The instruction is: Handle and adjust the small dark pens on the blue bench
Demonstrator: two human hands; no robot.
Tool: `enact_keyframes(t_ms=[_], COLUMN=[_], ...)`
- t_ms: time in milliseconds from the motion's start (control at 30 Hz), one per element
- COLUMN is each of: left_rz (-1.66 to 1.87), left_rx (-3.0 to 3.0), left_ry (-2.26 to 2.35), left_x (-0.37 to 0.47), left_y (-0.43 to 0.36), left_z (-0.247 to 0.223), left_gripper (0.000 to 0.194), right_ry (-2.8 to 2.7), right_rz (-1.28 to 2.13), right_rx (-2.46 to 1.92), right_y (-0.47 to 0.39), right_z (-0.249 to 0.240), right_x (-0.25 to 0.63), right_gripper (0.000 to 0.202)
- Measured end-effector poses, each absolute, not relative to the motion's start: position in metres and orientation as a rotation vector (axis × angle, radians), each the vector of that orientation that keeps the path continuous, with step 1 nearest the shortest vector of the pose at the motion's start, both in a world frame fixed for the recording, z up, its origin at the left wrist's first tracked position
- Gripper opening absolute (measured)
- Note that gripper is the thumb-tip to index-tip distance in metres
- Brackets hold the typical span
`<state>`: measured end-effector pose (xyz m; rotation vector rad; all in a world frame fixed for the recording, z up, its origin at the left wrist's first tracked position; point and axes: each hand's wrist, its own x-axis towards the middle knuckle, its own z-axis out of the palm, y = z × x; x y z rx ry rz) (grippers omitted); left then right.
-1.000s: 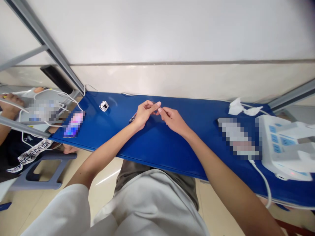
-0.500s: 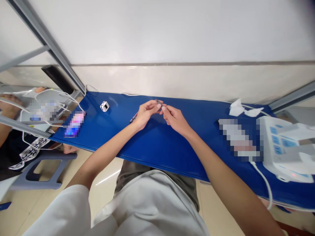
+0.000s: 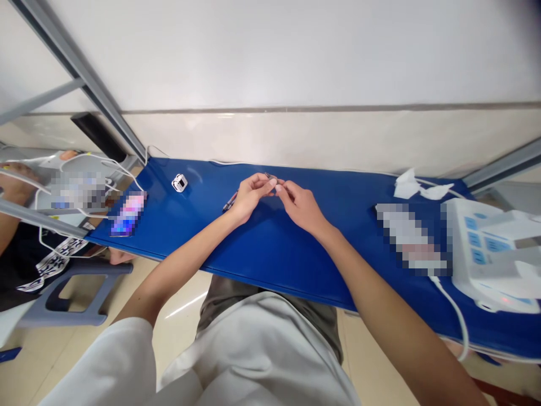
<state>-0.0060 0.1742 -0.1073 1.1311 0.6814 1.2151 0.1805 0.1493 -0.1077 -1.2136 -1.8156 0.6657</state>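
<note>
Over the blue table [image 3: 270, 248], my left hand [image 3: 250, 197] and my right hand [image 3: 299, 204] meet fingertip to fingertip. Pinched between them is a small dark slim piece [image 3: 268, 176], mostly hidden by the fingers, so its kind cannot be made out. Both hands are closed, thumbs pressed against the fingers. Just left of my left wrist, slim pen-like items [image 3: 229, 202] lie on the table, partly covered by that hand.
A small white device [image 3: 180, 182] and a phone [image 3: 129, 213] lie to the left. At right are crumpled tissues [image 3: 406, 185], a blurred phone-like slab [image 3: 412, 239] with a white cable, and a white-and-blue machine [image 3: 486, 254]. Another person's hand [image 3: 19, 176] shows at far left.
My fingers have shifted slightly around the small dark piece, and less of it sticks out. My right thumb sits a little higher and further left. The things on the table have not moved.
</note>
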Motion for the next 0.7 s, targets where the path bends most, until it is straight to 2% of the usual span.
enact_keyframes(t_ms=[233, 467, 700], left_rz=[1.3, 1.317, 1.349], left_rx=[1.126, 0.996, 0.976], left_ry=[0.796, 0.8, 0.753], left_x=[-0.008, -0.013, -0.014], left_y=[0.177, 0.18, 0.182], left_z=[-0.108, -0.097, -0.097], left_gripper=[0.048, 0.047, 0.048], right_ry=[-1.981, -2.041, -2.02], right_rz=[0.503, 0.302, 0.263], right_rx=[-1.211, -1.279, -1.309], right_y=[0.149, 0.15, 0.15], right_z=[-0.111, -0.11, -0.11], right_x=[0.182, 0.185, 0.186], right_gripper=[0.041, 0.039, 0.04])
